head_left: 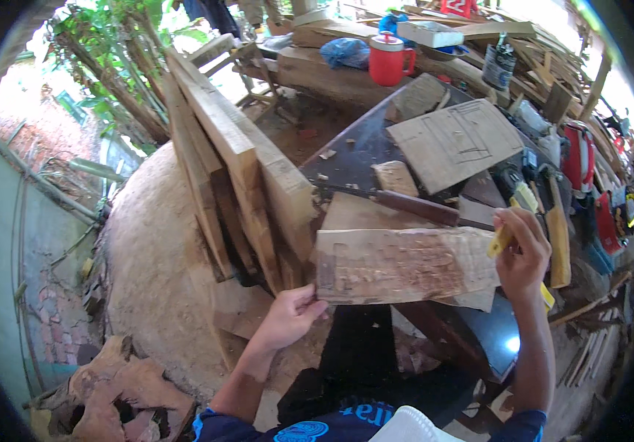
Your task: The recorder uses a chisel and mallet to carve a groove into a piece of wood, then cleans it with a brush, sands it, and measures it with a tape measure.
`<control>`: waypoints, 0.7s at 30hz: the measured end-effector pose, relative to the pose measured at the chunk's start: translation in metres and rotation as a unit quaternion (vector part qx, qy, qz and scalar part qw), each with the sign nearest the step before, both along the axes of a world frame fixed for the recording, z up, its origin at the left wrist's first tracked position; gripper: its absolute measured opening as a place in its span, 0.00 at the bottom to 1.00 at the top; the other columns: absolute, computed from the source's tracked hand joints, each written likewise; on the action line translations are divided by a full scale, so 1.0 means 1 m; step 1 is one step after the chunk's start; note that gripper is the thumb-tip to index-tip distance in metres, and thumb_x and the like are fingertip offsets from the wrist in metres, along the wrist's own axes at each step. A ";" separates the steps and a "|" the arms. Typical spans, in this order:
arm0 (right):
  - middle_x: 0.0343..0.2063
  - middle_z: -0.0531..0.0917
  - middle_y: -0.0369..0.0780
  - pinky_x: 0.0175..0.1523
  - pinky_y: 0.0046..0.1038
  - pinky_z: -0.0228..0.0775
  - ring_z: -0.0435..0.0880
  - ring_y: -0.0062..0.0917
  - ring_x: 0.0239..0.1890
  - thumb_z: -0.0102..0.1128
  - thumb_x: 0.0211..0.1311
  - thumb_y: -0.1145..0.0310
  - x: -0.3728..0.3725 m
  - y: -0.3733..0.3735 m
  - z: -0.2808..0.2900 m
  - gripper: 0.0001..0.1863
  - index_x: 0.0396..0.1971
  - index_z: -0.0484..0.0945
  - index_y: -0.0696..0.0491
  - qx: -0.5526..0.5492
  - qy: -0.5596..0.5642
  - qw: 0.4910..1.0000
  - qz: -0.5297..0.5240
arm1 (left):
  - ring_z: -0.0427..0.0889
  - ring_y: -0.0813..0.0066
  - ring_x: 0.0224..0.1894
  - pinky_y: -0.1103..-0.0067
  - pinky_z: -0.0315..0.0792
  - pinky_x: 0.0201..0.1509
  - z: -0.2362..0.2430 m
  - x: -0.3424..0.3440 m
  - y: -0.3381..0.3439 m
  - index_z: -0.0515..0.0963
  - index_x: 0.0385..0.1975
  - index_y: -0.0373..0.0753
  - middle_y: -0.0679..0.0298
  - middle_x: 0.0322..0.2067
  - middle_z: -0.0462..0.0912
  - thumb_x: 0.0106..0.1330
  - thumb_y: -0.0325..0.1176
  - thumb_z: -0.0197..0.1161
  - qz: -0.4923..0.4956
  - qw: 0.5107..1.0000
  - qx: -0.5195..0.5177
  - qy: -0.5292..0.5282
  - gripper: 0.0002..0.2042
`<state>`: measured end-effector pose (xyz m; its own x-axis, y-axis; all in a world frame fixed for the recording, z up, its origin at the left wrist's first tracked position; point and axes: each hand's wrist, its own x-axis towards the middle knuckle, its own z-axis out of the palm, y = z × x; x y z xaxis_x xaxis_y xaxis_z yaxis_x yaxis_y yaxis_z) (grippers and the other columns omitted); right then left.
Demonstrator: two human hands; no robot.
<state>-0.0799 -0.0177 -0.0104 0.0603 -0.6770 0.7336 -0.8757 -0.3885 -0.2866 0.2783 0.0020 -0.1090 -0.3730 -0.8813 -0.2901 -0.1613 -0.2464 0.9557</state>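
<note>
A rough wooden board (398, 267), chiselled and brown across its middle, lies in front of me, overhanging the near edge of a dark table. At its left end my left hand (292, 317) is closed on the edge, thumb along the corner. My right hand (524, 250) is over the board's right end, fingers closed round a small flat yellow piece (500, 241) whose kind I cannot make out. Just beyond the board lies a long tool with a dark wooden handle (418, 208). A smaller wood block (396, 179) rests behind that handle.
Thick planks (239, 155) lean at my left. The table (346, 158) carries a flat board with pencil lines (457, 142) and a wooden-handled tool (557, 236). Beyond are a red jug (389, 60), a tin can (499, 68) and piled timber. A gnarled stump (121, 390) sits lower left.
</note>
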 end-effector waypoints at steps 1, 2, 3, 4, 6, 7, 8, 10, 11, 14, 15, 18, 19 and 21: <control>0.34 0.82 0.41 0.31 0.19 0.71 0.80 0.17 0.30 0.59 0.59 0.81 0.005 0.003 -0.001 0.10 0.41 0.79 0.55 0.022 -0.028 0.999 -0.003 | 0.77 0.82 0.39 0.82 0.74 0.44 -0.004 0.001 -0.002 0.74 0.53 0.32 0.67 0.39 0.80 0.70 0.25 0.55 -0.017 1.000 0.001 0.005 0.13; 0.34 0.82 0.41 0.31 0.19 0.71 0.80 0.17 0.30 0.59 0.59 0.81 0.006 0.004 -0.005 0.10 0.41 0.79 0.55 0.017 -0.034 0.999 0.001 | 0.78 0.82 0.36 0.81 0.74 0.43 -0.004 -0.004 -0.005 0.76 0.50 0.31 0.67 0.39 0.82 0.70 0.24 0.54 -0.017 1.000 -0.005 -0.006 0.12; 0.34 0.81 0.40 0.31 0.19 0.70 0.79 0.16 0.30 0.58 0.61 0.80 0.008 0.007 -0.012 0.11 0.43 0.77 0.56 0.020 -0.072 0.997 0.012 | 0.78 0.82 0.36 0.81 0.74 0.43 -0.002 -0.007 -0.004 0.76 0.50 0.31 0.67 0.39 0.82 0.70 0.24 0.54 -0.009 1.000 -0.009 -0.015 0.12; 0.34 0.81 0.40 0.30 0.18 0.69 0.78 0.15 0.30 0.57 0.63 0.78 0.010 0.013 -0.013 0.11 0.46 0.75 0.56 0.023 -0.104 0.994 0.016 | 0.78 0.82 0.36 0.81 0.74 0.44 0.001 -0.012 -0.003 0.75 0.51 0.31 0.66 0.40 0.81 0.70 0.24 0.54 -0.002 1.000 -0.017 0.000 0.12; 0.34 0.81 0.39 0.32 0.18 0.69 0.77 0.15 0.30 0.56 0.65 0.75 0.018 0.032 -0.009 0.12 0.48 0.73 0.56 0.106 -0.222 0.969 0.037 | 0.78 0.81 0.37 0.81 0.74 0.44 -0.004 -0.015 -0.002 0.73 0.53 0.30 0.65 0.41 0.81 0.70 0.24 0.54 -0.001 0.999 -0.038 0.007 0.13; 0.35 0.80 0.38 0.33 0.18 0.69 0.77 0.15 0.30 0.56 0.67 0.73 0.022 0.037 -0.006 0.13 0.50 0.71 0.57 0.194 -0.332 0.921 0.058 | 0.78 0.81 0.37 0.81 0.74 0.44 -0.005 -0.015 0.000 0.73 0.53 0.30 0.65 0.41 0.81 0.70 0.24 0.54 0.004 0.999 -0.039 0.002 0.13; 0.35 0.80 0.37 0.35 0.17 0.70 0.78 0.16 0.31 0.54 0.69 0.69 0.023 0.038 -0.003 0.14 0.51 0.70 0.57 0.212 -0.334 0.917 0.049 | 0.78 0.81 0.36 0.81 0.73 0.44 -0.006 -0.015 0.001 0.73 0.54 0.31 0.65 0.41 0.81 0.71 0.25 0.54 0.015 0.999 -0.038 0.015 0.14; 0.35 0.80 0.36 0.35 0.17 0.70 0.78 0.16 0.32 0.54 0.69 0.68 0.008 0.039 -0.010 0.13 0.49 0.71 0.57 0.189 -0.307 0.932 0.026 | 0.78 0.80 0.36 0.81 0.73 0.44 0.001 -0.016 0.003 0.73 0.54 0.32 0.66 0.41 0.81 0.71 0.26 0.54 0.017 0.999 -0.041 0.023 0.14; 0.35 0.79 0.36 0.35 0.18 0.70 0.78 0.16 0.32 0.54 0.69 0.67 0.003 0.040 -0.011 0.12 0.47 0.72 0.56 0.168 -0.274 0.947 0.003 | 0.75 0.81 0.36 0.81 0.73 0.45 0.009 -0.016 0.006 0.71 0.56 0.32 0.67 0.38 0.79 0.72 0.26 0.53 0.010 0.999 -0.032 0.002 0.15; 0.33 0.80 0.37 0.36 0.20 0.71 0.78 0.16 0.33 0.57 0.68 0.68 -0.005 0.043 0.002 0.09 0.40 0.75 0.57 0.230 -0.226 0.946 -0.037 | 0.73 0.82 0.36 0.81 0.73 0.45 0.005 -0.015 0.003 0.70 0.58 0.32 0.67 0.35 0.78 0.72 0.27 0.53 0.007 1.000 -0.014 -0.016 0.16; 0.32 0.80 0.38 0.37 0.21 0.71 0.78 0.17 0.33 0.58 0.67 0.68 -0.008 0.048 0.005 0.08 0.38 0.76 0.58 0.254 -0.198 0.945 -0.046 | 0.73 0.82 0.36 0.81 0.73 0.45 0.004 -0.016 0.005 0.70 0.58 0.32 0.67 0.35 0.78 0.72 0.27 0.53 0.014 1.000 -0.020 -0.012 0.16; 0.30 0.81 0.40 0.37 0.25 0.71 0.80 0.21 0.32 0.59 0.65 0.70 -0.003 0.059 0.008 0.07 0.37 0.76 0.58 0.187 -0.155 0.966 -0.085 | 0.74 0.81 0.37 0.80 0.75 0.45 0.004 -0.018 0.013 0.70 0.58 0.32 0.66 0.37 0.79 0.72 0.27 0.52 0.029 0.999 -0.037 0.011 0.16; 0.30 0.81 0.40 0.37 0.25 0.71 0.80 0.21 0.32 0.59 0.65 0.70 -0.004 0.062 0.006 0.07 0.37 0.76 0.58 0.188 -0.156 0.965 -0.092 | 0.74 0.81 0.37 0.80 0.75 0.45 0.002 -0.019 0.014 0.70 0.58 0.32 0.66 0.37 0.79 0.72 0.27 0.52 0.022 0.999 -0.036 0.011 0.16; 0.29 0.81 0.41 0.38 0.27 0.71 0.81 0.25 0.30 0.60 0.64 0.71 -0.007 0.065 0.001 0.06 0.36 0.77 0.57 0.079 0.011 0.984 -0.163 | 0.76 0.80 0.39 0.80 0.75 0.45 -0.003 -0.021 0.015 0.69 0.59 0.32 0.64 0.40 0.80 0.73 0.27 0.51 0.025 0.999 -0.038 0.005 0.17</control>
<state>-0.0874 0.0469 -0.0097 -0.1640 -0.7680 0.6191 -0.9528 -0.0393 -0.3011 0.2575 0.0173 -0.1124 -0.3311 -0.9180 -0.2184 -0.1401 -0.1810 0.9734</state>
